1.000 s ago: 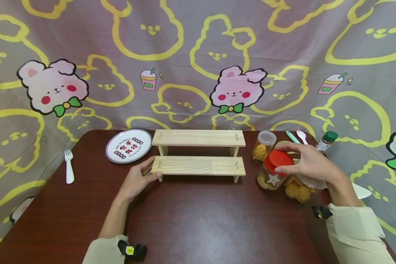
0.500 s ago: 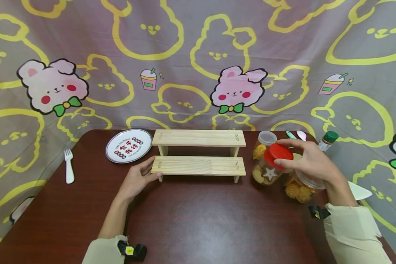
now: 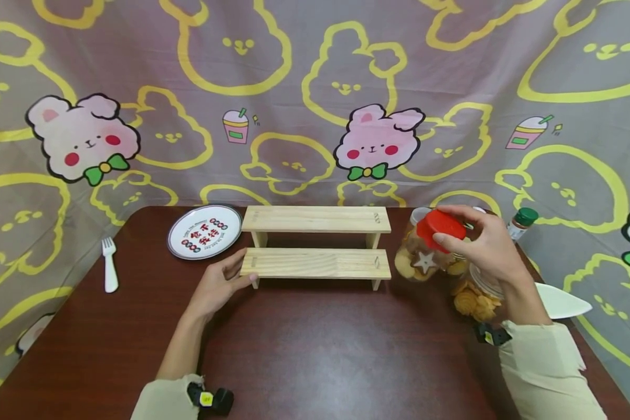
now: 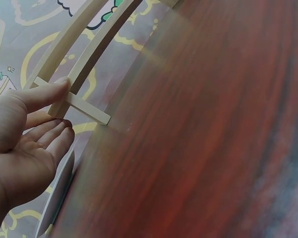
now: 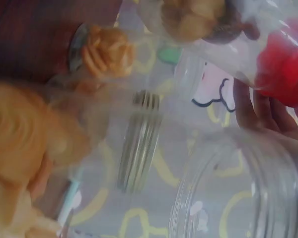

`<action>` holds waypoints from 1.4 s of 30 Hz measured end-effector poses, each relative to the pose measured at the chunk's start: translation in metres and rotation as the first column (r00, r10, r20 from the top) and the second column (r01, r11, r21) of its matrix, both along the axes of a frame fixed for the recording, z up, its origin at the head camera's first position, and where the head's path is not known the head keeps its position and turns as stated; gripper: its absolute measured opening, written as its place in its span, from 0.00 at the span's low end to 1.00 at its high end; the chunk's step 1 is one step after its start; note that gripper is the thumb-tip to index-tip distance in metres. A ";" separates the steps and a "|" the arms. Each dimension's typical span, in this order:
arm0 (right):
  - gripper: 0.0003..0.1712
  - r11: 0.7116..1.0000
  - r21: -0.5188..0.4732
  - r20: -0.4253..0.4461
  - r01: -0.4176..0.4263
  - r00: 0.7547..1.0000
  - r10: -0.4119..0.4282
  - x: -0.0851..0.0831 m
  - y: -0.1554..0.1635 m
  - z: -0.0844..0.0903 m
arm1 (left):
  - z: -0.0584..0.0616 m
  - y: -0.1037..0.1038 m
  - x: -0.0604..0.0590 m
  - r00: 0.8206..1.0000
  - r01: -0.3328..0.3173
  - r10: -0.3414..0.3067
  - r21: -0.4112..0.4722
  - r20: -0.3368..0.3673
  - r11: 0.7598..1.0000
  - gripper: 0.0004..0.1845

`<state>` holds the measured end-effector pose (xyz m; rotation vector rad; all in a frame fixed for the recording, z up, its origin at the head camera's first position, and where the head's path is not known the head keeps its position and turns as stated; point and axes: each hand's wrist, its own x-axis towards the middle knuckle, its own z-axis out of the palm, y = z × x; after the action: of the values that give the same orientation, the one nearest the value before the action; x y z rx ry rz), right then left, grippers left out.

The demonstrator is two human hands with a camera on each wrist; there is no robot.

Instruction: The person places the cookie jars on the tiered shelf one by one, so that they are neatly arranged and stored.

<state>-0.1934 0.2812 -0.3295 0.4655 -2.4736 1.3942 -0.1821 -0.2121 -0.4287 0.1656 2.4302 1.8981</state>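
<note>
Right hand (image 3: 490, 245): fingers pinching the red lid (image 3: 443, 224) of a clear cookie jar (image 3: 413, 265), tilted, just right of the two-tier wooden rack (image 3: 315, 263) (I can't tell whether its base clears the surface (image 3: 315, 338)). Left hand (image 3: 215, 289): thumb and fingers gripping the rack's lower left end. Second cookie jar (image 3: 472, 300) near right wrist.

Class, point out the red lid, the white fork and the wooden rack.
Red lid (image 3: 442, 224), head view: its top.
White fork (image 3: 110, 269), head view: its handle.
Wooden rack (image 3: 315, 258), head view: lower board's top face.
</note>
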 end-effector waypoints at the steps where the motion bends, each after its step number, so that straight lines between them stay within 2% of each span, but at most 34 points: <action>1: 0.27 1.000 -0.030 -0.021 0.003 1.000 -0.004 0.000 -0.002 0.001 | 0.000 0.000 0.000 1.000 0.002 -0.002 0.001 0.000 1.000 0.40; 5: 0.26 0.978 -0.207 -0.094 -0.013 0.996 -0.006 -0.002 -0.011 0.001 | 0.000 0.000 0.000 1.000 0.006 -0.006 0.010 0.004 1.000 0.40; 9: 0.24 0.927 -0.374 -0.133 -0.037 0.991 -0.014 -0.004 -0.019 0.002 | -0.001 0.000 0.000 1.000 0.006 -0.006 0.013 0.012 1.000 0.40; 15: 0.24 0.872 -0.486 -0.160 -0.051 0.987 -0.031 -0.007 -0.029 0.003 | -0.001 0.001 -0.001 1.000 0.007 -0.007 0.019 0.025 1.000 0.41; 18: 0.24 0.833 -0.549 -0.187 -0.070 0.981 -0.041 -0.010 -0.035 0.005 | -0.001 0.001 -0.001 1.000 0.007 -0.008 0.022 0.027 1.000 0.41; 23: 0.24 0.773 -0.627 -0.250 -0.096 0.965 -0.083 -0.015 -0.048 0.009 | 0.001 0.000 0.000 1.000 0.006 -0.007 0.021 0.027 1.000 0.41; 26: 0.25 0.752 -0.650 -0.282 -0.112 0.954 -0.102 -0.018 -0.056 0.013 | 0.002 0.000 0.000 1.000 0.004 -0.005 0.016 0.028 1.000 0.41; 32: 0.28 0.770 -0.626 -0.325 -0.125 0.939 -0.112 -0.023 -0.073 0.020 | 0.003 -0.001 0.001 1.000 0.006 -0.006 0.016 0.030 1.000 0.41; 34: 0.28 0.764 -0.631 -0.330 -0.132 0.938 -0.110 -0.026 -0.078 0.022 | 0.003 -0.001 0.001 0.999 0.005 -0.006 0.017 0.032 1.000 0.41; 38: 0.30 0.775 -0.615 -0.353 -0.144 0.929 -0.108 -0.031 -0.088 0.024 | 0.002 -0.001 0.002 0.999 0.008 -0.009 0.023 0.041 1.000 0.41; 40: 0.30 0.769 -0.620 -0.358 -0.154 0.928 -0.102 -0.034 -0.093 0.024 | 0.001 -0.001 0.002 0.999 0.010 -0.011 0.024 0.044 1.000 0.41; 42: 0.31 0.779 -0.606 -0.368 -0.159 0.925 -0.097 -0.037 -0.098 0.024 | 0.001 0.000 0.002 0.999 0.011 -0.012 0.024 0.043 1.000 0.41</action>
<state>-0.2309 0.1836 -0.3060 0.5529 -1.5663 1.8229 -0.1797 -0.2125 -0.4274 0.1379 2.3753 1.9064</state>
